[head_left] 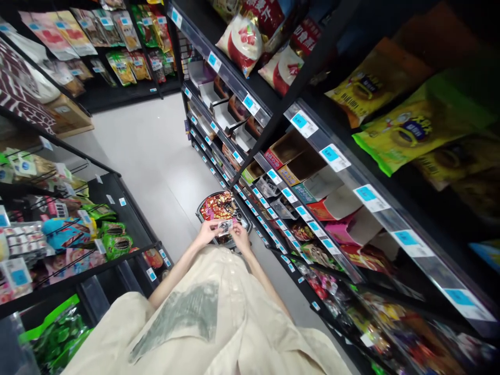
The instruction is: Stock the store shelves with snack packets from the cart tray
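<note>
My left hand [208, 232] and my right hand [239, 236] are close together above a basket on the floor. Between them is a small whitish packet [225, 226] with dark print, too small to read. My left fingers pinch one side of it, and my right fingertips are closed at its other side. Below lies the dark-rimmed basket [198, 212], filled with small wrapped snacks [220, 206] in red, gold and dark wrappers. My forearms and hands cover part of the basket's near side.
Tall shelving [289, 195] with boxes and price tags rises close on the right, with yellow snack bags [410, 125] higher up. A lower rack [133, 208] of packets stands at left. Grey floor [156, 140] runs ahead toward another shelf [117, 96].
</note>
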